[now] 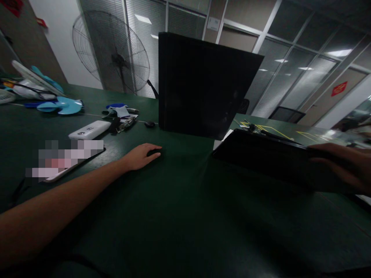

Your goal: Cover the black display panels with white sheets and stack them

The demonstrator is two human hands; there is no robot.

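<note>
Glass partitions with slatted blinds back a dark green desk (179, 216); a red sign (339, 88) on the far wall carries writing too small to read. Standing upright on the desk is a black panel (203, 85), plain and matte, with no label showing. Right of that panel, the right hand (343, 166) is clamped on the edge of a flat black tray (261, 156), dark and unmarked, held tilted just above the desk. Left of the panel, the left hand (142, 155) lies palm down, fingers together, covering a small dark object (153, 152). Farther left rests a white power bank (89, 130), its print unreadable.
</note>
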